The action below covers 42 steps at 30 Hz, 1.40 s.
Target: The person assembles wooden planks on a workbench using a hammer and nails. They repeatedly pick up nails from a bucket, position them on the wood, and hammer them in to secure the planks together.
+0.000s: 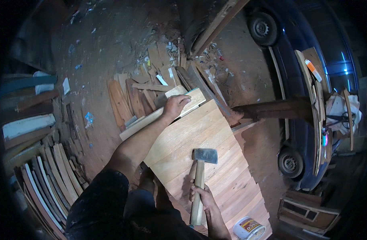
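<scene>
Plank panel [207,136] lies centre to lower right of the frame — left hand [176,105] curled round a board [196,98] at its upper edge, right hand [205,197] closed round a hammer [199,176]. A mis-aimed blow could bruise the left hand.

We take this for a woodworking workshop (one shared with a dark blue car [293,132], over at three o'clock). We see long boards [65,172] stacked at eight o'clock, wood offcuts [143,80] strewn across a dusty brown floor [107,52] toward eleven, and, near the centre, a hammer [199,176] above planks [183,138] lying edge to edge.
</scene>
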Available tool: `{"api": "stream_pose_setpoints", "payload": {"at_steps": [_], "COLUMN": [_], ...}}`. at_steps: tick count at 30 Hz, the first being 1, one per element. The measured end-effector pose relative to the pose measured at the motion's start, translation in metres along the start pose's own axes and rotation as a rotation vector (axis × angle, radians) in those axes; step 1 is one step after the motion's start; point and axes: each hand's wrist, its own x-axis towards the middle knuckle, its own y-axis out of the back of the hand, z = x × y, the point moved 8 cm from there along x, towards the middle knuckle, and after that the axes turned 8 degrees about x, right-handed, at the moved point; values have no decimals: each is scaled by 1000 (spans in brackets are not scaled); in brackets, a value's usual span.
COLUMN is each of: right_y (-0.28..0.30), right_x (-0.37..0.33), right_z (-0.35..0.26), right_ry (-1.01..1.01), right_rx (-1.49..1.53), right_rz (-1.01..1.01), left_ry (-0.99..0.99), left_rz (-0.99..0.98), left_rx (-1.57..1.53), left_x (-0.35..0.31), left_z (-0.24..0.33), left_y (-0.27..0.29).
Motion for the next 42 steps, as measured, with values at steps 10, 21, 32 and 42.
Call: {"api": "stream_pose_setpoints", "payload": {"at_steps": [10,21,32,42], "right_y": [-105,-168,-155,-100], "right_x": [11,47,77,114], "right_z": [-128,-200,-209,-199], "right_ry": [608,723,585,611], "right_rx": [-694,-1095,-1181,-1195], "right_rz": [87,234,307,318], "left_ry": [-63,-119,-190,-217], "left_rz": [9,-63,-28,-74], "left_rx": [144,235,272,261], "left_x": [-2,-4,-2,-6], "left_z": [14,18,21,26], "left_y": [7,6,5,-2]}}
